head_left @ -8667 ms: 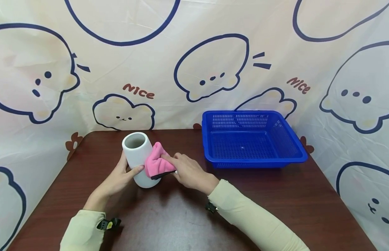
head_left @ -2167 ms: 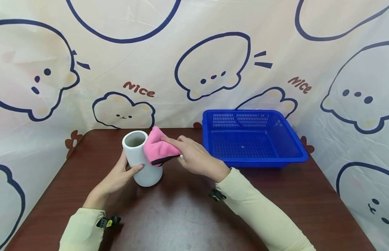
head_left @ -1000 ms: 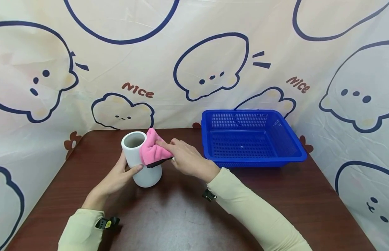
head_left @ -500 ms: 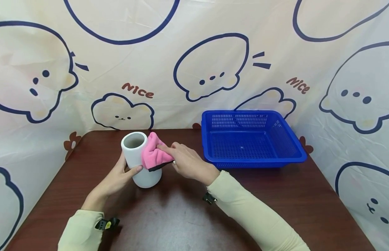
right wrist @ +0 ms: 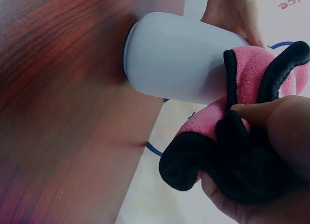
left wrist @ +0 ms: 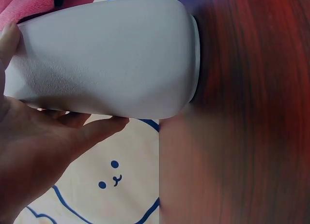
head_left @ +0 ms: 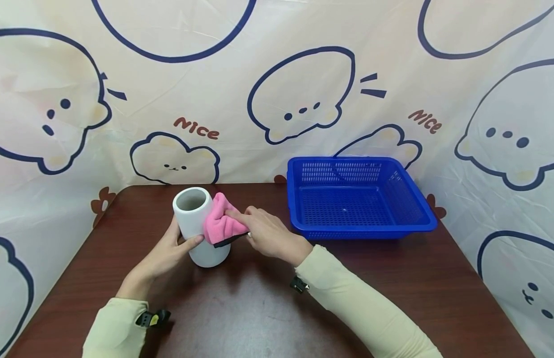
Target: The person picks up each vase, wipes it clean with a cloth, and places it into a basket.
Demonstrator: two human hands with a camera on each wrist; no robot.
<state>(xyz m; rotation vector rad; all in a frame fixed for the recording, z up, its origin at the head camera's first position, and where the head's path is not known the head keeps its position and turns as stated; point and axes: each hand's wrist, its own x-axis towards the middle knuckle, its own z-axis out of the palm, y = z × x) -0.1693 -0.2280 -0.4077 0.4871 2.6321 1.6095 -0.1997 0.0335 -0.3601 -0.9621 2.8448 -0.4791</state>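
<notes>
A white vase (head_left: 207,254) with a round open mouth stands upright on the dark wooden table (head_left: 241,318). My left hand (head_left: 169,251) grips it from the left, thumb across the front; in the left wrist view several fingers (left wrist: 97,129) lie along its far side. Bunched in my right hand (head_left: 270,233) is a pink cloth (head_left: 223,221) with a black edge, pressed against the vase's right side. The right wrist view shows the thumb (right wrist: 261,112) pinching the folded cloth (right wrist: 252,64), black underside showing. Part of the vase's side is hidden behind the cloth.
A blue plastic basket (head_left: 361,228) with perforated walls sits at the back right of the table, nothing in it. Behind the table and along its sides hangs a pale curtain (head_left: 232,99) with cartoon drawings.
The right hand has slid the pink cloth slightly down along the vase over the last second, having been higher and further right about two seconds ago. The left hand and vase stay in place.
</notes>
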